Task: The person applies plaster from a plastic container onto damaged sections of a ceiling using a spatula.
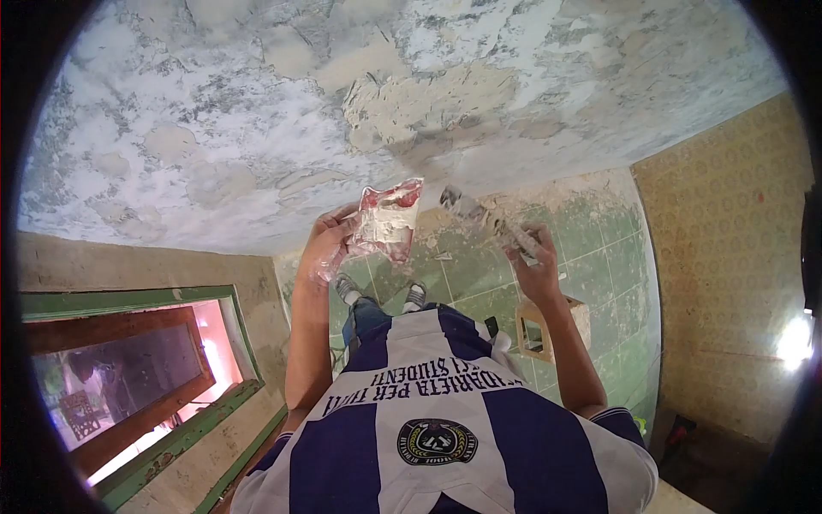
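My left hand [328,244] is closed on the edge of a flat red-and-clear piece [391,224] thickly smeared with pale putty; its exact kind I cannot make out. Across from it, my right hand [537,264] grips the handle of a putty-smeared scraper [467,207], whose blade points up and left toward that piece. A gap separates the two. Beyond both hands, the wall [282,146] carries white and grey patches, with a rough beige putty area [428,101] near the middle. Neither tool visibly touches the wall.
Green tiles [479,272] run below the plastered part. A cream stool-like object [575,325] stands under my right forearm. To the left is a green-framed window [128,300]; a yellowish patterned wall [728,257] rises at the right. My feet [415,295] show below.
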